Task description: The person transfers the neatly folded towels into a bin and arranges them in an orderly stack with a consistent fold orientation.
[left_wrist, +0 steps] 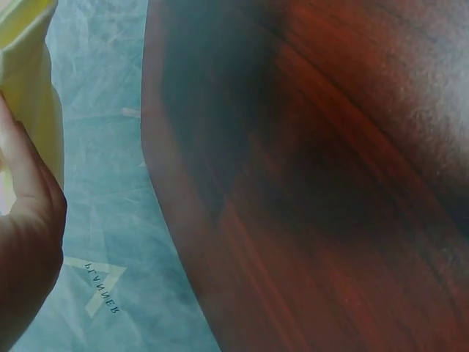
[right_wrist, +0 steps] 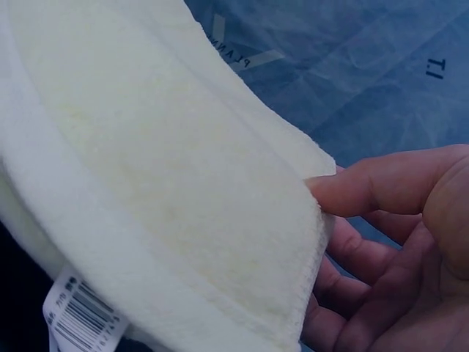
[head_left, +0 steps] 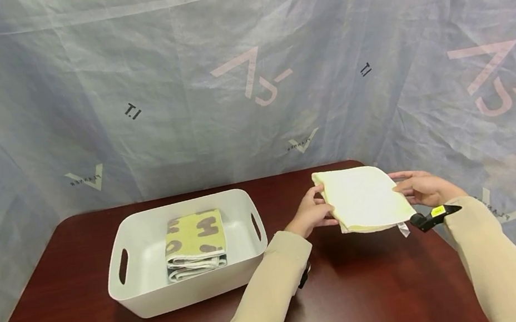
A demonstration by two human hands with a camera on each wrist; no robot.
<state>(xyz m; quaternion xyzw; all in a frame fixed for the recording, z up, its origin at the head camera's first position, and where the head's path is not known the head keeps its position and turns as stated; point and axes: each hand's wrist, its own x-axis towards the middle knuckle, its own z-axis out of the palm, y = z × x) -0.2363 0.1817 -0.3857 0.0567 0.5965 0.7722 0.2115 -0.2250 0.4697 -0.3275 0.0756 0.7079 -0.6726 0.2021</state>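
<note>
Above the right part of the table, a folded pale yellow towel (head_left: 365, 197) is held up between both hands. My left hand (head_left: 310, 211) grips its left edge, thumb on the near face and fingers partly behind it. At the right edge my right hand (head_left: 422, 188) pinches the towel; in the right wrist view the thumb (right_wrist: 366, 187) presses the near side with the fingers behind. A white tag with a barcode (right_wrist: 80, 315) hangs from the towel's lower edge. The left wrist view catches only a strip of the towel (left_wrist: 44, 117) beside the left hand (left_wrist: 29, 235).
A white plastic bin (head_left: 192, 292) with handle slots stands on the left of the dark red wooden table (head_left: 351, 304). Inside lies a folded yellow towel with brown patterns (head_left: 196, 235). Grey sheeting (head_left: 167, 96) hangs behind the table and along its sides.
</note>
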